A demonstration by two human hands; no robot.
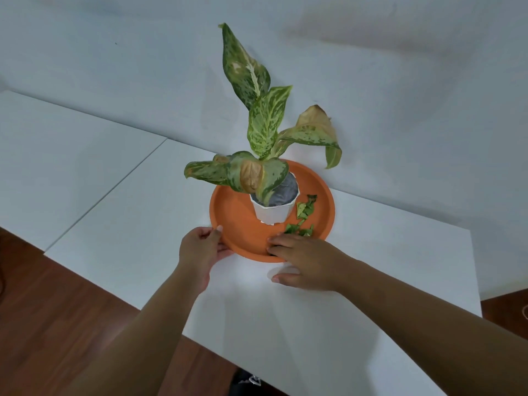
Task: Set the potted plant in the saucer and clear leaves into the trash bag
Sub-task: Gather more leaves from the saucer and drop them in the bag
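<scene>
A potted plant with speckled green and browning leaves stands upright in a white pot (273, 212) inside the round orange saucer (237, 221). Several small torn green leaf pieces (303, 215) lie in the saucer to the right of the pot. My left hand (201, 247) grips the saucer's near left rim, thumb on top. My right hand (303, 260) rests over the near right rim, fingers spread flat inside the saucer just short of the leaf pieces, thumb on the table. No trash bag is in view.
The saucer sits on a white table (343, 324) close to the white wall (400, 95). A second white table (71, 155) adjoins on the left across a narrow gap. Brown wooden floor (43, 324) shows below the near edge.
</scene>
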